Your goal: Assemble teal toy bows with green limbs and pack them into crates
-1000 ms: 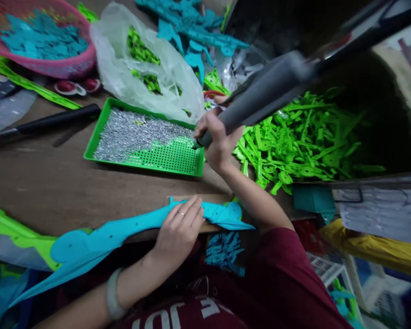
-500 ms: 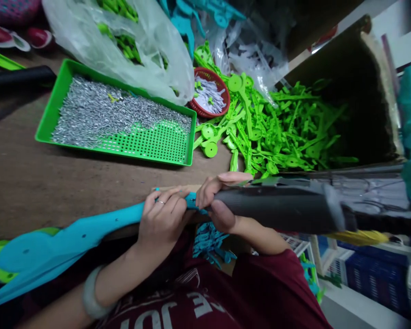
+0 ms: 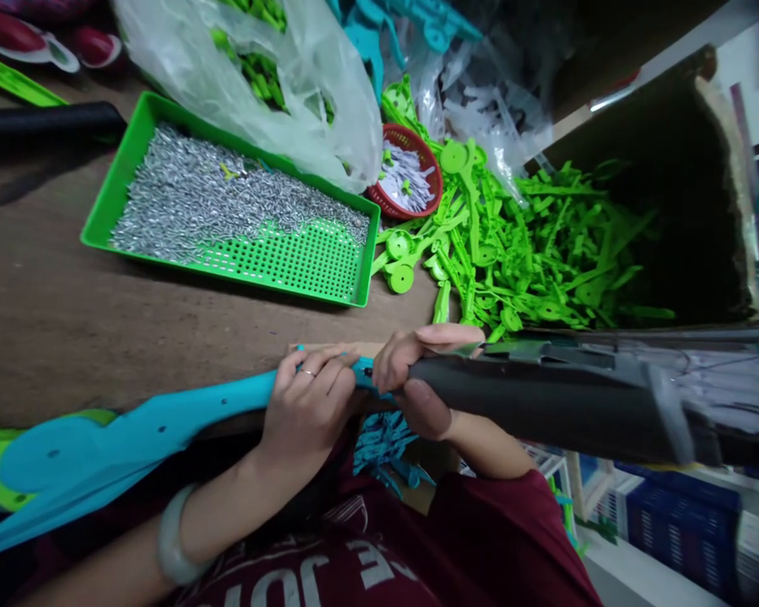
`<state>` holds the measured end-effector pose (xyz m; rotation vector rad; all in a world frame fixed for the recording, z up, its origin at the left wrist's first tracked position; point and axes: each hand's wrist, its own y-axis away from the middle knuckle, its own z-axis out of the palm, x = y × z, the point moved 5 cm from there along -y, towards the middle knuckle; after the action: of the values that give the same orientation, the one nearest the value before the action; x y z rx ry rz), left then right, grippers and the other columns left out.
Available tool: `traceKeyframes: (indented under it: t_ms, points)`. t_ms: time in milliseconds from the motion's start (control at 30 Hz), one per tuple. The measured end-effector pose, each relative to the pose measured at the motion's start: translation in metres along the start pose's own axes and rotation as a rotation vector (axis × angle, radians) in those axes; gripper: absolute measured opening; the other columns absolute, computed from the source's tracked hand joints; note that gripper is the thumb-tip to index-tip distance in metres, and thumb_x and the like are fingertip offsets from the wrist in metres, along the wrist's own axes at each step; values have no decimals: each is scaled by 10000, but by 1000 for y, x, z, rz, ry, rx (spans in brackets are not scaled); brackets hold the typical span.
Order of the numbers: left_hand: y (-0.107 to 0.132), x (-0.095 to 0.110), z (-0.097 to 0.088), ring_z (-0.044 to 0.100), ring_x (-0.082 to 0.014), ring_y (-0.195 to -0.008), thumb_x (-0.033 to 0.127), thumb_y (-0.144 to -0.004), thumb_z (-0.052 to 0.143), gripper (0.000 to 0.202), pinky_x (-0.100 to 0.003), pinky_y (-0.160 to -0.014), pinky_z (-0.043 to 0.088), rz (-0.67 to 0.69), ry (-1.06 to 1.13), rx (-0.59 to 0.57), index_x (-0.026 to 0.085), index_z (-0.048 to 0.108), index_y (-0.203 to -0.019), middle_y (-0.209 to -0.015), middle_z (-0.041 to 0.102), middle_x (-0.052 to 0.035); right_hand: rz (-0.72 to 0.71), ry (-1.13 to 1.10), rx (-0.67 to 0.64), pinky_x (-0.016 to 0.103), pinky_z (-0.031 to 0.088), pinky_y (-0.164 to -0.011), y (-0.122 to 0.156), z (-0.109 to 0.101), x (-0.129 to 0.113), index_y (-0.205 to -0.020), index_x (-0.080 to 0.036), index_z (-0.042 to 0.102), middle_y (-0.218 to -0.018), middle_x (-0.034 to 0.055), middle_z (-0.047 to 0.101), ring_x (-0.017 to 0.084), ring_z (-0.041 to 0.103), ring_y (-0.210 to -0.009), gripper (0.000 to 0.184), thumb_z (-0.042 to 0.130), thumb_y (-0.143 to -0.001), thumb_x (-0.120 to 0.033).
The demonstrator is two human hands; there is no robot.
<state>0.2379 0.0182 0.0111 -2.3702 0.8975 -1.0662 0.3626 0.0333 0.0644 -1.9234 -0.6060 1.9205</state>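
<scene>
My left hand [image 3: 313,400], with a ring on one finger and a bangle on the wrist, is closed over a long blue plastic part [image 3: 218,403]. This part has a round disc and small holes toward the left, and its narrow end lies between my hands. My right hand [image 3: 411,375] is wrapped round the front of a thick dark-grey cylindrical power tool, seemingly an electric screwdriver [image 3: 544,392]. The tool lies almost level, its front end against or very near the blue part's narrow end. My fingers hide the tip.
Behind my hands stands a green perforated tray [image 3: 291,278] of small silver screws. A red basket [image 3: 389,202] holds pale strips. Bright green plastic parts [image 3: 499,253] spill from a cardboard box [image 3: 696,211] at the right. A plastic bag [image 3: 316,84] of green pieces sits behind the tray.
The view has shifted slightly, so the tray and bench things sit a little farther right. Both hands keep their hold on the blue part and the tool.
</scene>
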Motion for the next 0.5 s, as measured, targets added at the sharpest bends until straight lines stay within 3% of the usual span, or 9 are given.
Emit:
traceKeyframes:
  t_ms: [200,367,433,500]
  points:
    - [1,-3,1,671,-256,-1085,237,-986,562,98,-452,-932,400,-28,7,-38,182,597,-912,-1046,754,-50,-25,17,67,252,478,-423,1,-1,0,-1219,-387,483,-562,-104,458,123,528,-440,385,622,-865,-327]
    - [-9,-4,1,642,-248,-930,250,-993,513,162,-434,-816,398,-85,-37,-141,219,655,-1063,-1010,730,-42,-29,45,73,246,498,-442,0,-8,4,-1213,-383,473,-574,-107,459,118,523,-450,368,631,-881,-369]
    - [-14,-4,1,615,-243,-871,227,-973,554,136,-419,-758,376,-77,-90,-162,251,681,-1014,-970,717,-16,-55,54,139,244,493,-448,-2,-15,0,-1192,-378,491,-577,-102,460,117,513,-452,357,651,-873,-381]
    - [-18,-3,2,594,-243,-850,194,-956,573,129,-407,-729,368,-38,-126,-186,243,680,-902,-918,693,-14,-87,56,141,249,481,-448,-4,-20,-4,-1070,-356,543,-585,-83,472,119,507,-462,216,642,-878,-360]
